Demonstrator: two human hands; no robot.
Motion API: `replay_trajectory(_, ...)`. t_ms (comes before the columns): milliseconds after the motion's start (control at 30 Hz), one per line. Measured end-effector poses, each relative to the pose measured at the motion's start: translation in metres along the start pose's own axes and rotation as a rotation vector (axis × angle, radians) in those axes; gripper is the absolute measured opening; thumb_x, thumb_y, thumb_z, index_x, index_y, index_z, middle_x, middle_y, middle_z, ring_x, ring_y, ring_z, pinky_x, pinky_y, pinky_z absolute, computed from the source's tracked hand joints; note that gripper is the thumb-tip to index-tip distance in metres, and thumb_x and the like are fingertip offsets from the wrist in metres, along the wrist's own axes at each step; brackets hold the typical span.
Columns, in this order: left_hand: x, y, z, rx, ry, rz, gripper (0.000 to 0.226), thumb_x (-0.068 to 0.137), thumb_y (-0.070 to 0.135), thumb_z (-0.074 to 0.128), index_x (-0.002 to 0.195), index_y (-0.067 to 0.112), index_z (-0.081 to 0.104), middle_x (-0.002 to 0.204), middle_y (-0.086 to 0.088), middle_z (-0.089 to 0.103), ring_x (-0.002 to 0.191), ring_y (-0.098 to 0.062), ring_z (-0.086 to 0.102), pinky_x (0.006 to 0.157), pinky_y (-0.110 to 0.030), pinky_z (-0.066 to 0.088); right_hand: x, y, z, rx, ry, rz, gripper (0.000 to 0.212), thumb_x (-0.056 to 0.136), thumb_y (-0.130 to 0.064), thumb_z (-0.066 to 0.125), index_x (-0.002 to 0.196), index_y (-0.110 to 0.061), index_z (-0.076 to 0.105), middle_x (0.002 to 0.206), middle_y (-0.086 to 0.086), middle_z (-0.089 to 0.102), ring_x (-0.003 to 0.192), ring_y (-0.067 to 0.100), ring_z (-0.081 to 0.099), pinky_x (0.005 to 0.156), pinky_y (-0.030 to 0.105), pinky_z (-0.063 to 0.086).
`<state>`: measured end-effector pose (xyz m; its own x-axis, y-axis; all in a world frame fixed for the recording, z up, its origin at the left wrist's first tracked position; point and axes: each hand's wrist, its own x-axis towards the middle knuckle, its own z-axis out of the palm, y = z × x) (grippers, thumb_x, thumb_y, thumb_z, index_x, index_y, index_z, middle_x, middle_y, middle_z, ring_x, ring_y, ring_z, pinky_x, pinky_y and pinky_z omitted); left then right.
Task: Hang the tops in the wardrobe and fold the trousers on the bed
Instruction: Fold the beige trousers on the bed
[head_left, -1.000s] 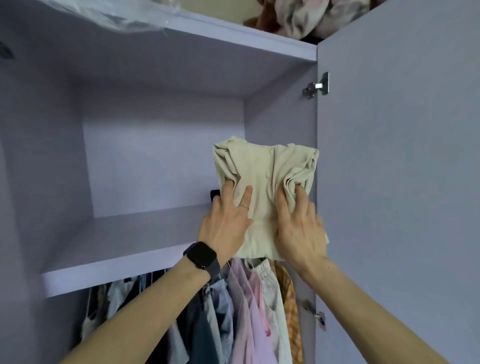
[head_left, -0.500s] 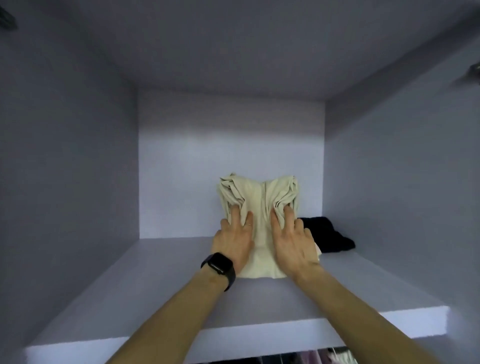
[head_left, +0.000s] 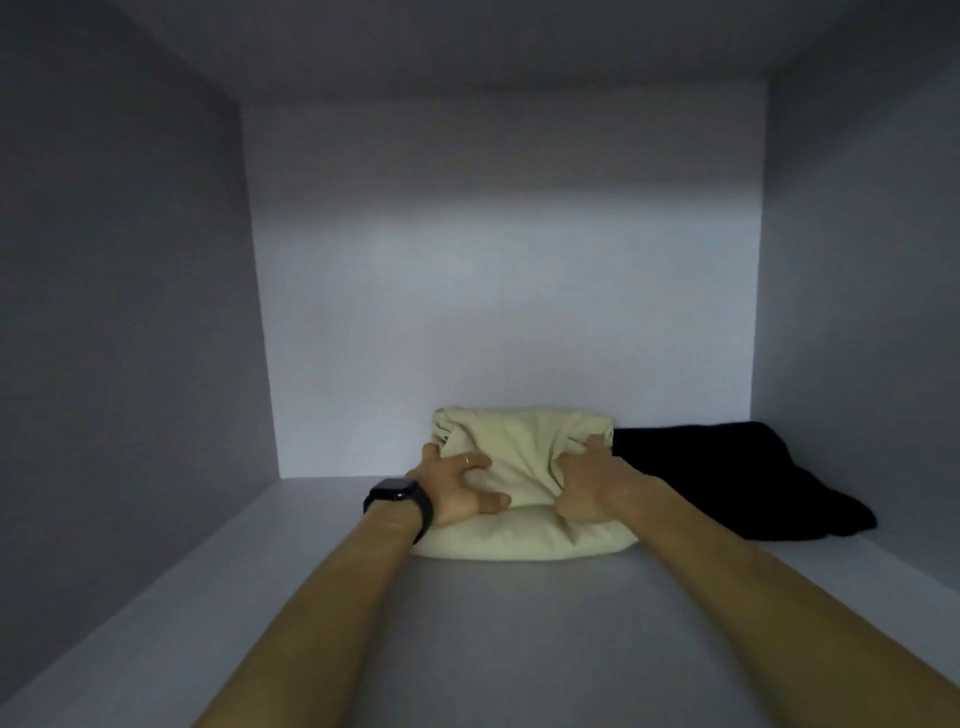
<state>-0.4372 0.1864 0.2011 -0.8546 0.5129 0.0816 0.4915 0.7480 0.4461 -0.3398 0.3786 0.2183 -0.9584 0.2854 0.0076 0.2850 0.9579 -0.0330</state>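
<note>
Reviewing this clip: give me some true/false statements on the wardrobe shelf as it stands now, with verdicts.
1. The left hand and the right hand both touch the folded cream garment. True.
2. The folded cream garment hangs from a hanger. False: it lies on the shelf.
3. A black garment lies to the right of the cream one. True.
4. The black watch sits on the right wrist. False: it is on the left wrist.
</note>
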Motion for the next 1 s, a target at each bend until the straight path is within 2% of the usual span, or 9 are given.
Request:
replay_trajectory(100, 0.003, -0.006, 0.001, -0.042, -0.113, -0.041, 0.084, 0.067, 0.087, 0.057, 0.143, 0.057, 0.038, 0.147, -0.004, 0.022, 0.138, -0.032, 0.037, 0.116, -0.043, 0.029, 0.002, 0.009, -0.002, 0.039, -0.085, 0.039, 0.073, 0.096, -0.044, 0.046, 0.159, -0.014, 0.024, 0.167, 0.011, 0.011, 0.153, 0.030, 0.007, 0.122, 0.039, 0.020)
replay_trajectory(200, 0.004, 0.006, -0.002, 0.312, -0.119, -0.072, 0.081, 0.074, 0.086, 0.044, 0.148, 0.056, 0.029, 0.161, -0.007, 0.004, 0.147, -0.037, 0.017, 0.117, -0.052, 0.020, -0.002, 0.006, -0.009, -0.101, -0.086, 0.144, 0.075, 0.090, -0.053, 0.047, 0.156, -0.020, 0.033, 0.165, 0.012, 0.010, 0.147, 0.037, 0.020, 0.111, 0.044, 0.031)
replay_trajectory(267, 0.010, 0.021, -0.006, 0.533, 0.002, 0.007, 0.077, 0.082, 0.075, 0.039, 0.152, 0.048, 0.025, 0.165, -0.005, -0.015, 0.151, -0.035, -0.009, 0.118, -0.061, 0.003, 0.001, -0.003, -0.020, -0.257, 0.053, 0.182, 0.070, 0.086, -0.055, 0.046, 0.149, -0.025, 0.042, 0.159, 0.008, 0.020, 0.139, 0.037, 0.026, 0.101, 0.047, 0.033)
replay_trajectory(333, 0.022, 0.033, -0.006, 0.583, 0.139, 0.122, 0.073, 0.091, 0.064, 0.032, 0.157, 0.038, 0.018, 0.165, -0.001, -0.021, 0.150, -0.030, -0.022, 0.117, -0.063, -0.011, 0.013, -0.011, -0.026, -0.248, 0.234, 0.118, 0.065, 0.092, -0.052, 0.039, 0.153, -0.033, 0.032, 0.163, 0.002, 0.015, 0.146, 0.037, 0.013, 0.111, 0.051, 0.024)
replay_trajectory(433, 0.037, 0.039, 0.005, 0.559, 0.166, 0.185, 0.070, 0.095, 0.065, 0.018, 0.158, 0.039, 0.000, 0.166, 0.005, -0.018, 0.151, -0.025, -0.022, 0.117, -0.058, -0.016, 0.034, -0.018, -0.018, -0.107, 0.241, -0.006, 0.061, 0.103, -0.048, 0.025, 0.159, -0.042, 0.000, 0.168, -0.004, -0.015, 0.152, 0.030, -0.018, 0.123, 0.053, -0.002)
replay_trajectory(500, 0.044, 0.033, 0.015, 0.528, 0.126, 0.151, 0.070, 0.094, 0.069, 0.014, 0.156, 0.044, -0.006, 0.166, 0.006, -0.019, 0.150, -0.030, -0.023, 0.118, -0.056, -0.015, 0.045, -0.018, -0.001, -0.084, 0.171, -0.002, 0.060, 0.104, -0.050, 0.018, 0.157, -0.044, -0.009, 0.166, -0.004, -0.023, 0.152, 0.027, -0.023, 0.122, 0.054, -0.009)
replay_trajectory(667, 0.047, 0.019, 0.020, 0.346, -0.008, 0.053, 0.070, 0.090, 0.079, 0.017, 0.153, 0.055, -0.003, 0.165, 0.008, -0.018, 0.151, -0.032, -0.018, 0.121, -0.054, -0.008, 0.058, -0.011, 0.021, 0.042, 0.074, 0.049, 0.057, 0.103, -0.057, 0.014, 0.155, -0.050, -0.010, 0.165, -0.009, -0.023, 0.152, 0.024, -0.021, 0.122, 0.052, -0.009)
replay_trajectory(900, 0.054, 0.019, 0.022, 0.303, -0.137, -0.009, 0.075, 0.086, 0.084, 0.020, 0.152, 0.057, -0.003, 0.164, 0.014, -0.019, 0.152, -0.028, -0.018, 0.118, -0.064, -0.004, 0.070, -0.003, 0.029, 0.084, -0.043, 0.063, 0.057, 0.101, -0.060, 0.014, 0.154, -0.053, -0.007, 0.165, -0.013, -0.021, 0.153, 0.021, -0.018, 0.121, 0.054, -0.005)
replay_trajectory(1000, 0.056, 0.021, 0.021, 0.281, -0.139, -0.023, 0.074, 0.088, 0.082, 0.021, 0.153, 0.055, -0.002, 0.164, 0.014, -0.019, 0.152, -0.027, -0.019, 0.118, -0.065, -0.004, 0.072, -0.004, 0.028, 0.089, -0.038, 0.058, 0.057, 0.101, -0.060, 0.015, 0.154, -0.052, -0.005, 0.165, -0.012, -0.020, 0.154, 0.022, -0.016, 0.122, 0.053, -0.004)
